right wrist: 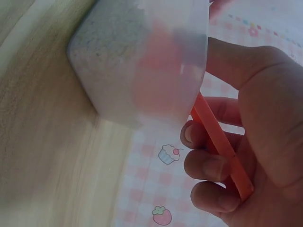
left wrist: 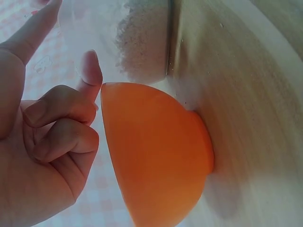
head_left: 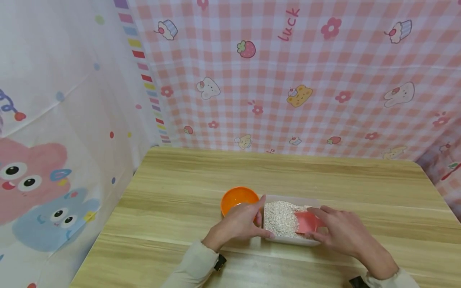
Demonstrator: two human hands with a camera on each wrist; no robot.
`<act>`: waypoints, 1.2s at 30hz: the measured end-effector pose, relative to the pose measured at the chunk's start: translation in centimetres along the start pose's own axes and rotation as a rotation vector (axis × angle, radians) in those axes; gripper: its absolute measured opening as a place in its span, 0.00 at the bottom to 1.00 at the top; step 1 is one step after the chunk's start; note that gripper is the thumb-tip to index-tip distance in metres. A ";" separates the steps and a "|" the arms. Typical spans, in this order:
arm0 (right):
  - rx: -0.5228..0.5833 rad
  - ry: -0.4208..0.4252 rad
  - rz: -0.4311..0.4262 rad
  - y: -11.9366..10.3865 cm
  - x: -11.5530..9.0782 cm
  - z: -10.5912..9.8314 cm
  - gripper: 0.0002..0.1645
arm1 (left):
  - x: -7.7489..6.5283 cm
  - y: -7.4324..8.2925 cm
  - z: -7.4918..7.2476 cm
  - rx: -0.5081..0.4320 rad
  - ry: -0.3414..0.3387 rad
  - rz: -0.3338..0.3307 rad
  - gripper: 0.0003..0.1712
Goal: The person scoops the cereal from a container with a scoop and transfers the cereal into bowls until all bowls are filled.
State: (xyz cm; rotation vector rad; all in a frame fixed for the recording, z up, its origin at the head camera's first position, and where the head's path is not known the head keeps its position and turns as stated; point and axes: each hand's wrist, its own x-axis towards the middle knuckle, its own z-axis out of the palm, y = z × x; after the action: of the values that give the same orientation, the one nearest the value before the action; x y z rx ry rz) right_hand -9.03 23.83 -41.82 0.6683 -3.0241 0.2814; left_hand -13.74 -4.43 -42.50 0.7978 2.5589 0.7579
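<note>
A translucent plastic container [head_left: 293, 240] of rolled oats [head_left: 281, 218] stands on the table. My left hand [head_left: 243, 221] grips its left end, thumb at the near corner and index finger at the far one, other fingers curled in. My right hand [head_left: 340, 232] holds a red-pink scoop [head_left: 305, 222] at the container's right end. Its blade lies in the oats, and the scoop handle [right wrist: 220, 146] runs out over the rim into the curled fingers [right wrist: 206, 165]. Close beside my left hand sits an orange bowl [left wrist: 151, 151], partly hidden by that hand in the head view.
The wood-grain table [head_left: 173, 184] reaches back to a pink checked cloth [head_left: 230, 72] hanging behind it. A white cloth with cartoon figures [head_left: 39, 192] hangs along the left side.
</note>
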 end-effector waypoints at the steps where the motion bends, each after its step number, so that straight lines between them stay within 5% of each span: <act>1: -0.001 0.002 0.000 0.0 0.0 0.0 0.36 | 0.0 0.0 0.0 -0.005 -0.003 -0.004 0.63; 14: -0.035 0.066 -0.048 -0.3 0.2 0.1 0.34 | 0.1 0.7 -0.3 0.005 -0.026 -0.055 0.64; 25: 0.008 0.039 -0.030 -0.8 1.0 0.5 0.35 | 0.1 0.7 -0.2 -0.007 -0.023 -0.055 0.63; 36: 0.113 0.174 -0.038 0.0 0.1 1.1 0.32 | 0.0 0.6 -0.2 -0.010 -0.023 -0.070 0.63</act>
State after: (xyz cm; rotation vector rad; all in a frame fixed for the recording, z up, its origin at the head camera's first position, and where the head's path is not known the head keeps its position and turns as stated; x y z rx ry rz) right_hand -9.08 23.56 -42.89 0.6698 -2.8438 0.4859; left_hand -13.58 -4.01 -42.02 0.7060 2.5463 0.7355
